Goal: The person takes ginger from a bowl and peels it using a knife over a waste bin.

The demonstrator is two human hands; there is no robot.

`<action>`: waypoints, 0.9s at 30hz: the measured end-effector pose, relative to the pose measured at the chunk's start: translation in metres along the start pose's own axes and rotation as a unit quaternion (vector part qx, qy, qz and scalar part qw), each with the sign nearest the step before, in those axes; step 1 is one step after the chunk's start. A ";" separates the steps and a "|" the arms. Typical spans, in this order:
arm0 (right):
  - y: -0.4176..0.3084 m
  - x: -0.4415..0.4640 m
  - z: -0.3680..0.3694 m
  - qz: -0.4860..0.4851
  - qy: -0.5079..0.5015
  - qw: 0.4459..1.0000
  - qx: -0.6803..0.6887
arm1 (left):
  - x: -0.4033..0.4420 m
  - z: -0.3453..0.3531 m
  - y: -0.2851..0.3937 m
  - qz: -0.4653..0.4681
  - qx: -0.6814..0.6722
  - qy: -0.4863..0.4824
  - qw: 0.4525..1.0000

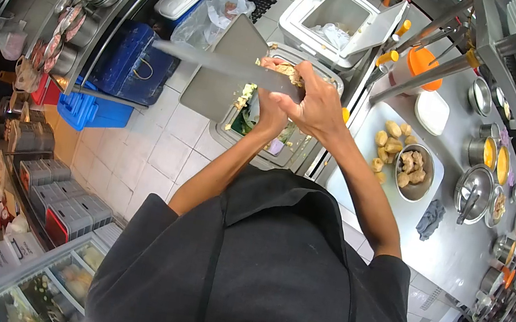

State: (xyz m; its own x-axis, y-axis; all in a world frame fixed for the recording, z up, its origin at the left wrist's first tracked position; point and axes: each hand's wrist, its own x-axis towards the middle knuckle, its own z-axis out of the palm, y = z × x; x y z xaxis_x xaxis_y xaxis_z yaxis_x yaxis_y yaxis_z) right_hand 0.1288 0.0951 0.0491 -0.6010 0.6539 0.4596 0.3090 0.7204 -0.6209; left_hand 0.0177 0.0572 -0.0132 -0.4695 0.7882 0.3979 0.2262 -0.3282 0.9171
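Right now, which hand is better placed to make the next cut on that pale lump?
The right, I'd say: the right hand already has the knife in its grip, the blurred blade reaching across to the left. The left hand seems busy steadying the pale lump.

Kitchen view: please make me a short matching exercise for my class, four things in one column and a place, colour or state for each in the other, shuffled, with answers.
Things
1. Knife
2. Metal bowl
3. Crumpled cloth
4. Round tub lid

Places, colours or states
A. Bright orange
B. Holding brown, knobbly lumps
C. At the right hand, its blade blurred
D. Grey, beside the pale board

Right pairs
1-C, 2-B, 3-D, 4-A
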 end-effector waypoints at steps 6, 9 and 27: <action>0.006 0.005 -0.001 0.001 0.003 1.000 0.010 | 0.005 -0.007 -0.002 -0.030 0.049 -0.016 0.998; 0.007 0.009 -0.002 -0.039 0.010 0.999 0.006 | 0.008 -0.003 0.003 0.005 0.099 -0.006 0.995; 0.010 0.026 -0.005 0.290 -0.051 0.944 0.148 | 0.021 -0.043 0.022 -0.363 -0.407 -0.078 0.835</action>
State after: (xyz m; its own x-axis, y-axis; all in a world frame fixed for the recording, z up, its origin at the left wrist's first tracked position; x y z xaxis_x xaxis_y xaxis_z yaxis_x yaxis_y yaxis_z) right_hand 0.1197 0.1209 0.0581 -0.4660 0.8823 -0.0659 0.3970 0.1419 -0.9068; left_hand -0.0237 0.0440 0.0160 -0.1000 0.9704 -0.2196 -0.7534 0.0703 0.6538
